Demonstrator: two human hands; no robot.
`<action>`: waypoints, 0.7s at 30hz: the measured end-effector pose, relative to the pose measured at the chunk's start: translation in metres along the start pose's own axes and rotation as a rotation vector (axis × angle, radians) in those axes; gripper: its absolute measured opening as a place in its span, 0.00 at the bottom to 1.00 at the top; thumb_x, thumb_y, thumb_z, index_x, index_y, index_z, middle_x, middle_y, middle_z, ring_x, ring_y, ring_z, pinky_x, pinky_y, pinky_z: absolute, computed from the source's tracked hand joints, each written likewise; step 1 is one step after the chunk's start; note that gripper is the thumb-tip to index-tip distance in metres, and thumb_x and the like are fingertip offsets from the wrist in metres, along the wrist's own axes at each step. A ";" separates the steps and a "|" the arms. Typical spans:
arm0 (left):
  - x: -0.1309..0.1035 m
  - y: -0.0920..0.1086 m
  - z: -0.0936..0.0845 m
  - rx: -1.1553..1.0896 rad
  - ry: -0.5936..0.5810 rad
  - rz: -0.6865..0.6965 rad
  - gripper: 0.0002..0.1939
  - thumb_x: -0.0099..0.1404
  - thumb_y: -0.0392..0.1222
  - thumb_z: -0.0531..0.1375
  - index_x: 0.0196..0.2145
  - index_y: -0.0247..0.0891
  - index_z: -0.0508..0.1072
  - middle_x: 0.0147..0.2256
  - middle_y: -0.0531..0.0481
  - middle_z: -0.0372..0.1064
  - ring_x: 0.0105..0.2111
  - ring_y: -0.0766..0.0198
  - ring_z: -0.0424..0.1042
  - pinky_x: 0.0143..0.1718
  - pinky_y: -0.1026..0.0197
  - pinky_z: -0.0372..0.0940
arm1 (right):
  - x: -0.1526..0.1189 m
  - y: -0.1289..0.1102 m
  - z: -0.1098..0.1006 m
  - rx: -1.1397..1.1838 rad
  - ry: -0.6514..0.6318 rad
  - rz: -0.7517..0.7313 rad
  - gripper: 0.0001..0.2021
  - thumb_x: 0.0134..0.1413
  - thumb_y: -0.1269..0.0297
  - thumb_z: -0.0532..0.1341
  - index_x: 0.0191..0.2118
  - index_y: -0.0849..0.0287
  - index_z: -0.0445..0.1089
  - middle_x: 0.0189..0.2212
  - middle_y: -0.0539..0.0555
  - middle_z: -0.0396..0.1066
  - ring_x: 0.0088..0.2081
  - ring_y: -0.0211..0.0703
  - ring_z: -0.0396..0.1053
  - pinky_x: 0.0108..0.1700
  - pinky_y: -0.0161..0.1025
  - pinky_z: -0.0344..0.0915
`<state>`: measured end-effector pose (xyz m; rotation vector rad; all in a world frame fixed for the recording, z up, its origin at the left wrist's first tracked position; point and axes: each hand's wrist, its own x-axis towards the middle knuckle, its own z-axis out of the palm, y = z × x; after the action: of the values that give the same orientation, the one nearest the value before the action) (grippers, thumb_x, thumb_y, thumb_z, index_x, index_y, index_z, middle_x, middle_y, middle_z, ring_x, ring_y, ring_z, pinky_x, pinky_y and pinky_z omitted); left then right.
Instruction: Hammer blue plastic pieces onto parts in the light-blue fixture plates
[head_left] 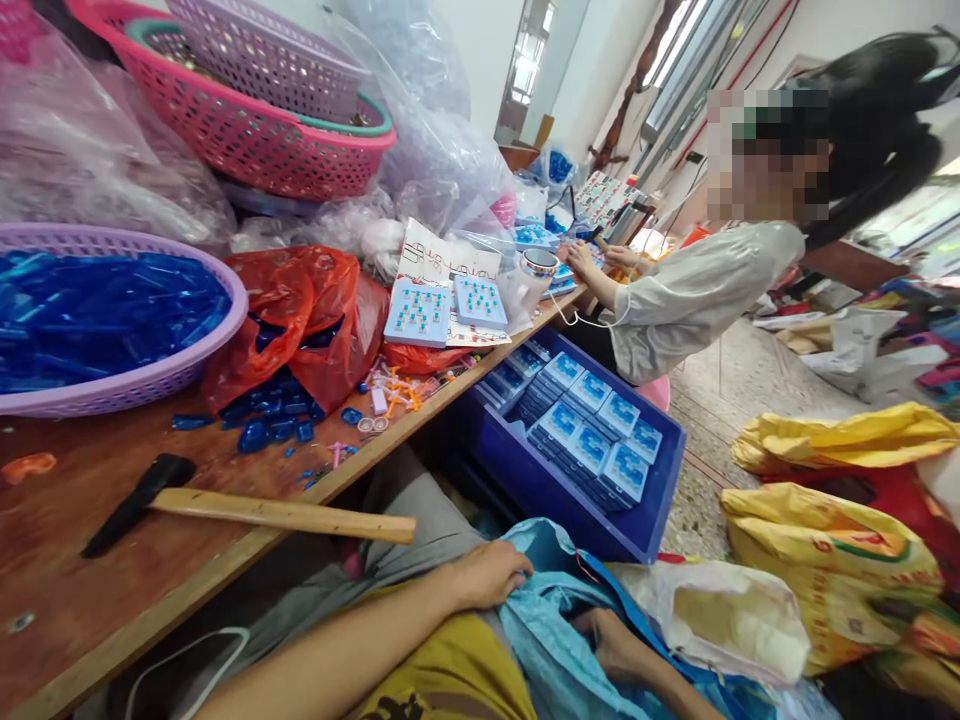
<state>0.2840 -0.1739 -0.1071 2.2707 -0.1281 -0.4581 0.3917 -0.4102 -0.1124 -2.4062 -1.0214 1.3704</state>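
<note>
My left hand (491, 573) is closed on the rim of a light blue woven bag (536, 625) at my lap, its fingers curled over the edge. Inside the bag's opening is my right hand (619, 640), its fingers hidden by shadow and the bag's folds. To the left, on the wooden table (45, 520), lies a hammer (277, 512) with a black head, its handle sticking out past the table edge. Blue plastic pieces (277, 405) spill from a red plastic bag (300, 300).
A blue crate (667, 500) of stacked blue-and-white packs stands beyond the bag. Purple (225, 300) and pink (330, 160) baskets are at left. Another person (682, 290) sits at the table's far end. Yellow sacks (825, 560) lie at right.
</note>
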 end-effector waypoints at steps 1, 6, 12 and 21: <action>-0.002 0.003 -0.002 -0.007 -0.001 0.009 0.19 0.72 0.45 0.55 0.58 0.44 0.71 0.49 0.43 0.74 0.51 0.50 0.74 0.53 0.52 0.67 | -0.005 -0.001 -0.005 -0.018 -0.028 0.009 0.13 0.59 0.55 0.67 0.36 0.63 0.75 0.37 0.48 0.74 0.38 0.44 0.73 0.40 0.40 0.73; -0.009 0.021 -0.004 0.110 -0.104 0.173 0.26 0.64 0.49 0.64 0.59 0.53 0.68 0.62 0.44 0.61 0.54 0.45 0.71 0.54 0.48 0.66 | -0.025 -0.012 -0.025 -0.107 -0.083 0.091 0.13 0.56 0.59 0.69 0.28 0.63 0.71 0.29 0.46 0.72 0.32 0.38 0.71 0.35 0.36 0.69; -0.009 0.017 -0.007 0.224 -0.111 0.178 0.09 0.61 0.35 0.58 0.40 0.41 0.73 0.48 0.44 0.71 0.49 0.49 0.72 0.49 0.52 0.66 | -0.052 -0.022 -0.070 -0.119 -0.038 0.266 0.14 0.55 0.60 0.69 0.26 0.63 0.70 0.27 0.45 0.69 0.31 0.37 0.69 0.35 0.36 0.68; -0.011 0.008 -0.008 0.234 -0.115 0.208 0.06 0.56 0.43 0.61 0.33 0.42 0.72 0.34 0.53 0.74 0.40 0.54 0.73 0.51 0.51 0.66 | -0.095 -0.095 -0.185 0.350 0.108 0.171 0.20 0.38 0.66 0.71 0.43 0.60 0.77 0.31 0.49 0.79 0.31 0.44 0.77 0.35 0.40 0.73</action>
<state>0.2773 -0.1710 -0.0929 2.4246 -0.4948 -0.4836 0.4656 -0.3702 0.0998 -2.3108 -0.5088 1.3247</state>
